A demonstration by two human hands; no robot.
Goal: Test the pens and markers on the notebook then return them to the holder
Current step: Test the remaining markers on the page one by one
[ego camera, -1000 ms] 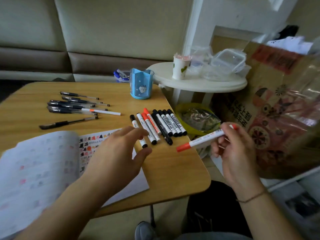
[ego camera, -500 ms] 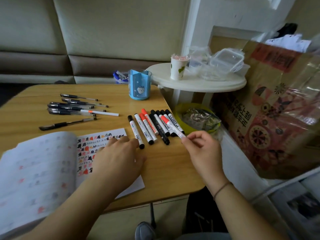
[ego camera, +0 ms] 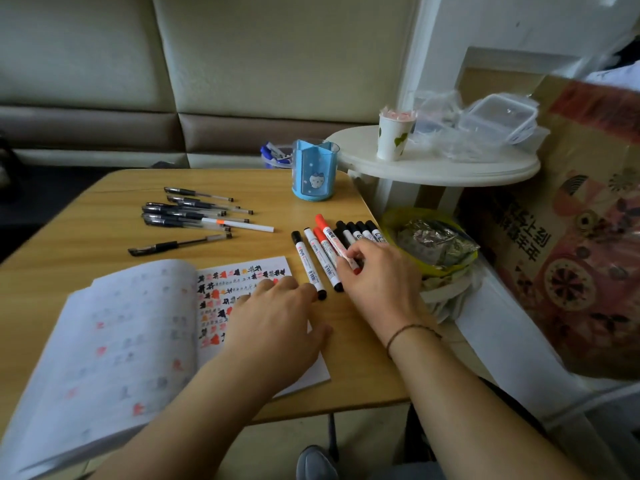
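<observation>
An open notebook (ego camera: 138, 341) with red and black test marks lies at the front left of the wooden table (ego camera: 104, 188). My left hand (ego camera: 277, 327) rests flat on its right page, fingers straight. A row of black and red markers (ego camera: 311, 261) lies right of the page. My right hand (ego camera: 381, 275) reaches over this row, its fingertips curled round the lower end of a red-capped marker (ego camera: 329, 233) that lies among the others. Several dark gel pens (ego camera: 187, 213) lie further back on the left. The blue pen holder (ego camera: 313, 174) stands at the table's back edge, and no pens show in it.
A round white side table (ego camera: 433, 168) to the right carries a paper cup (ego camera: 394, 133) and clear plastic containers (ego camera: 498, 116). A yellow bin with a bag (ego camera: 433, 244) sits just past the table's right edge. A printed cardboard box (ego camera: 571, 237) stands far right.
My right hand brought the red marker from the air at the right down into the row of markers. My left hand settled flat onto the notebook page.
</observation>
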